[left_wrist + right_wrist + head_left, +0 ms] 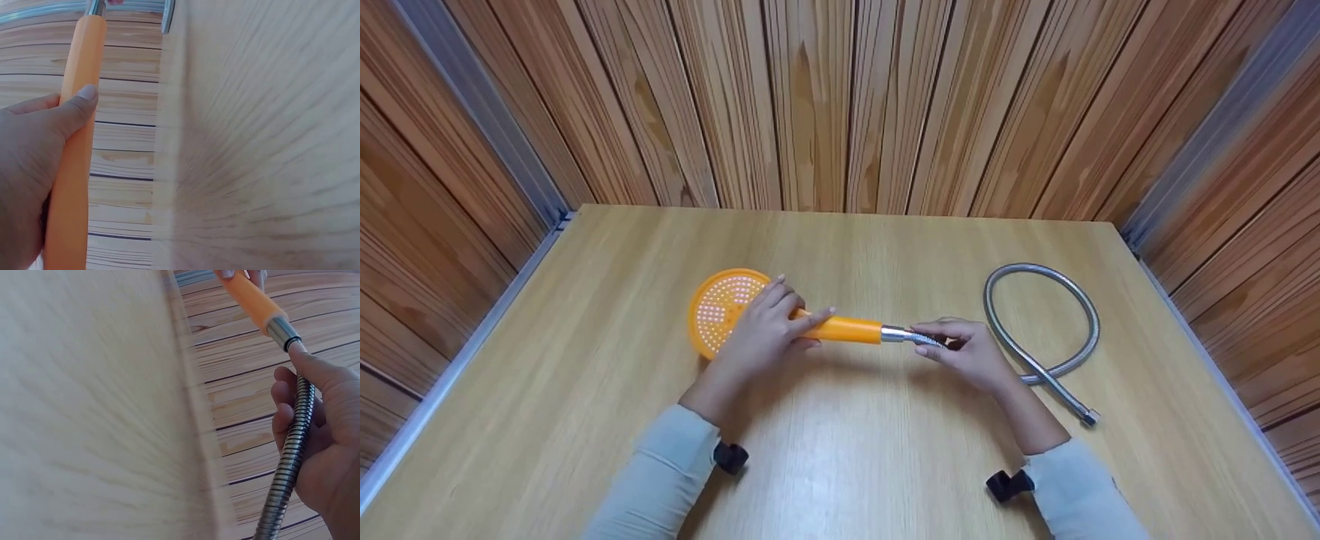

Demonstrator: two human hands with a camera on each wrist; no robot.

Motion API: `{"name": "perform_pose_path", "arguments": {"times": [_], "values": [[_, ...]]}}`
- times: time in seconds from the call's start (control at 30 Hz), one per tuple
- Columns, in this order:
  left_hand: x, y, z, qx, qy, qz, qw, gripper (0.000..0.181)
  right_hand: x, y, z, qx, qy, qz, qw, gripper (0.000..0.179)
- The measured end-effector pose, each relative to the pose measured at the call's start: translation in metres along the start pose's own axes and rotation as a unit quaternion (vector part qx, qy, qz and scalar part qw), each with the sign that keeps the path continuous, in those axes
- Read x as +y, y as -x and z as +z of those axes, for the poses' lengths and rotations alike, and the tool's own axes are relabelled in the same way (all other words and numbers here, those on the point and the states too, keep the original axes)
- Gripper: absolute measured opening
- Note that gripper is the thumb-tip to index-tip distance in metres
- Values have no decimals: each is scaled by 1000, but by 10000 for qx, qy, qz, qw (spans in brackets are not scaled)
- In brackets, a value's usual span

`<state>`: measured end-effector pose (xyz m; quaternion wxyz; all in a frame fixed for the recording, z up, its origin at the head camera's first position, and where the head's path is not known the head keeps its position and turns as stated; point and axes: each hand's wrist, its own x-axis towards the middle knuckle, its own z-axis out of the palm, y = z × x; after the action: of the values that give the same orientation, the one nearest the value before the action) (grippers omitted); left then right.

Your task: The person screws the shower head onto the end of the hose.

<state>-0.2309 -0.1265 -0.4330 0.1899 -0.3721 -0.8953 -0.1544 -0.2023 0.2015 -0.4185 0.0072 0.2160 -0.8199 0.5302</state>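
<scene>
An orange shower head (pixel 729 300) has a round face full of small light holes and a long handle (pixel 76 152) ending in a silver collar (pixel 283 333). My left hand (pixel 765 326) grips the handle close to the round face, partly covering it. With my right hand (pixel 967 349) I hold one end of a ribbed metal shower hose (pixel 292 444) right at the collar, thumb (pixel 306 360) along the joint. The hose lies across the palm with the fingers curled round it; its very end is hidden behind the thumb.
From my right hand the hose loops over the right side of the wooden table (pixel 840 450), crossing itself. Its free end has a silver hex nut (pixel 1090 418). Wood-plank walls (pixel 825 105) rise behind and at both sides. Each sleeve cuff carries a small black wrist camera (pixel 1009 486).
</scene>
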Motion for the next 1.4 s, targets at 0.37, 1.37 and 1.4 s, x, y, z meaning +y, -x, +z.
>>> {"name": "perform_pose_path", "arguments": {"times": [0.37, 1.37, 1.4], "values": [[-15, -3, 17, -140, 174, -378, 9990, 54, 16, -12, -1, 22, -121, 123, 9998, 28], [-35, -17, 46, -948, 394, -1398, 9848, 51, 79, -40, 7, 68, 335, 1046, 9939, 28], [-36, -17, 46, -926, 396, -1466, 9840, 51, 79, -40, 7, 62, 368, 1084, 9934, 28]]}}
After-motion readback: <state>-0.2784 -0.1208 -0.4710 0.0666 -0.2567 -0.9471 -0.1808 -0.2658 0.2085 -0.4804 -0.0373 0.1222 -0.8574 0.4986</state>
